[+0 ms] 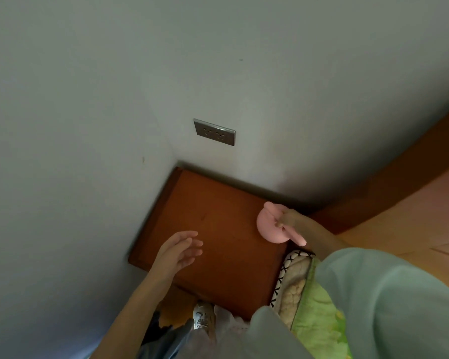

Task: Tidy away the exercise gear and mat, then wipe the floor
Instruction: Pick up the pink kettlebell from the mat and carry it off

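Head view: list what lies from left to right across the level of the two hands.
Pale grey wall → open left hand → reddish-brown wooden cabinet top → pink rounded plastic exercise gadget → right hand gripping it → orange wooden floor.

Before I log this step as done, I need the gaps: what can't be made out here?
Head view only:
- Pink gear: the right hand covers its middle, so its full shape and kind are unclear.
- Whether it touches the wooden stand: cannot tell.
- Left hand: blurred, open, empty.
- Mat and floor to wipe: out of frame.
- Bedding: cut off by the sleeve.
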`<state>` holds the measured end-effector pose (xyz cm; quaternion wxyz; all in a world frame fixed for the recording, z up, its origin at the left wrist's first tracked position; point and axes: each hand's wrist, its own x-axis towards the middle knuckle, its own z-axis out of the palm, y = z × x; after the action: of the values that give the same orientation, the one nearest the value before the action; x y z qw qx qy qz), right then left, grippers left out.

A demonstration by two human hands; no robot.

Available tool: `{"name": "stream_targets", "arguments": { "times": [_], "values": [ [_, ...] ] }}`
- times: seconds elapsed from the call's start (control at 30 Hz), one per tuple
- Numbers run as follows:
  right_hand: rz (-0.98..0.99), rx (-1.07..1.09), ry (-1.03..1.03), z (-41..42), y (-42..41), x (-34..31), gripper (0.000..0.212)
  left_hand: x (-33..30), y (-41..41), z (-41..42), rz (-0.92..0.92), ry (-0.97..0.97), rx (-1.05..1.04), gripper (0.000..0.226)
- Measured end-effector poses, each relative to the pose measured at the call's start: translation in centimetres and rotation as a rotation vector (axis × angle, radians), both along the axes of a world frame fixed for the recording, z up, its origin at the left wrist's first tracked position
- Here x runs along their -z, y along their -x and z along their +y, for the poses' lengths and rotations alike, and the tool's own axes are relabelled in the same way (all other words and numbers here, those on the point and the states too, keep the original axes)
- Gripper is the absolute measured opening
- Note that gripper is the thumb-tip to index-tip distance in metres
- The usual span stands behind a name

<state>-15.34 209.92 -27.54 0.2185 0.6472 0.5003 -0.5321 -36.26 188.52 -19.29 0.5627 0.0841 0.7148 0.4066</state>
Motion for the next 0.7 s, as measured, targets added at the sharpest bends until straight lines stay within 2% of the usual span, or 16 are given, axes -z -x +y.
{"name": "stream_targets", "arguments": {
  "times": [0.1,0.2,0.53,0.7],
  "values": [
    [0.018,0.031,-0.027,0.7,0.0,0.0,0.046,0.1,-0.1,1.0,-0.005,-0.028,0.000,0.020],
    [-0.040,-0.016,-0.016,1.5,-0.4,0.7,0.050,0.2,-0.2,1.9,-0.002,-0.036,0.010,0.021],
    [-0.006,0.049,-0.008,3.1,-0.7,2.8,0.055,0.8,-0.9,3.3,-0.029,-0.033,0.004,0.020],
    [-0.010,0.141,-0.093,3.3,-0.3,2.2,0.045,0.7,-1.8,3.4,-0.024,-0.005,0.039,0.020]
  ]
}}
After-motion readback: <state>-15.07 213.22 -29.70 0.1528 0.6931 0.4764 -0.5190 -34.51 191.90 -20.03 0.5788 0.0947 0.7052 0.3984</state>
